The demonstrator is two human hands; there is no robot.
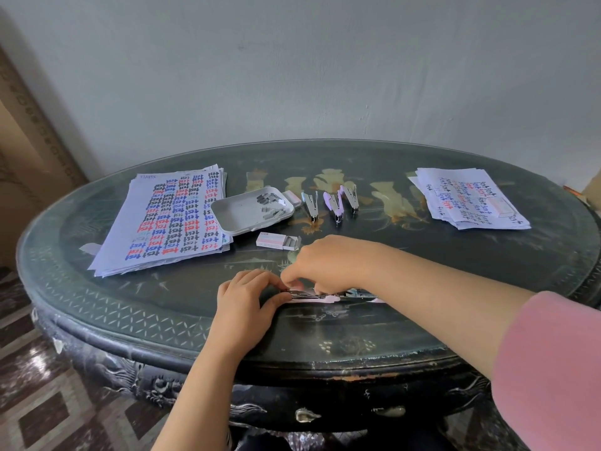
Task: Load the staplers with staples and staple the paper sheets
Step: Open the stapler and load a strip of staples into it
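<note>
Your dark oval surface [162, 307] stands against a pale wall [325, 66]. Low centre, your left hand [248, 299] and right hand [328, 265] pinch an opened stapler [320, 296], mostly hidden beneath your fingers.

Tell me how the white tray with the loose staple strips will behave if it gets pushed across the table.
The white tray looks like thin, light plastic, so it would probably slide easily on the glossy table. Its low rim suggests the staple strips could shift or spill if shoved fast. One edge overlaps the left paper stack, which it may drag along.
</note>
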